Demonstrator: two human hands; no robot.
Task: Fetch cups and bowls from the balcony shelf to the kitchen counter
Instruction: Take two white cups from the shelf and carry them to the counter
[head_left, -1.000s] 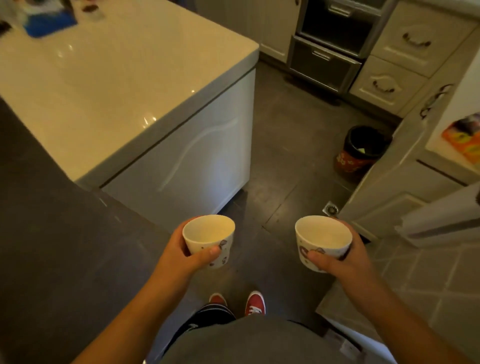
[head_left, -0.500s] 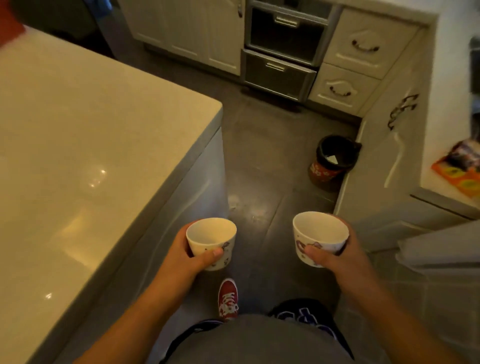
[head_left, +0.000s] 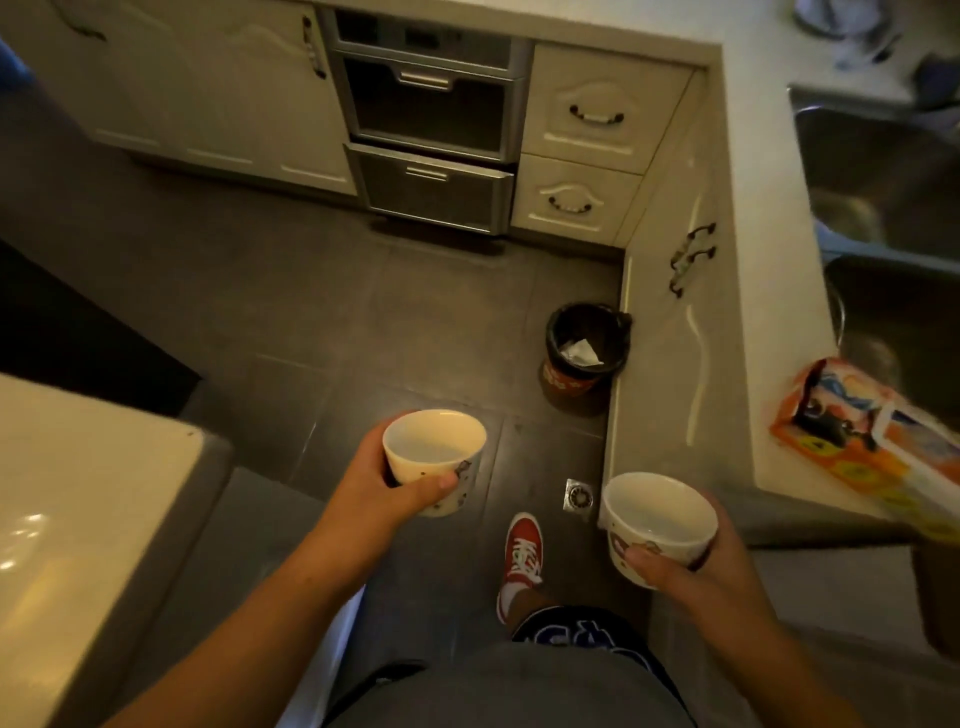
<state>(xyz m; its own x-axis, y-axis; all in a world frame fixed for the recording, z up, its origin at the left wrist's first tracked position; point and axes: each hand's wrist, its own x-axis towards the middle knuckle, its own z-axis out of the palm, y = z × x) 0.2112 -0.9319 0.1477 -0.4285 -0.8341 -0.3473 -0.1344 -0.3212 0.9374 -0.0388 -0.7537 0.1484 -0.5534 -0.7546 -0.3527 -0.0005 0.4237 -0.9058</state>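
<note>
Cups: you've got two, both upright & empty, held over the dark floor. Your left hand (head_left: 382, 486) is wrapped round the cream cup (head_left: 435, 460), thumb across its front. Your right hand (head_left: 698, 564) grips the white cup (head_left: 658, 517) w/ a cartoon print, just beside the kitchen counter (head_left: 769, 322) corner. Trash bin (head_left: 584, 358) stands against the counter's cabinet, beyond the white cup. Orange bag (head_left: 862, 441) lies on the counter edge.
</note>
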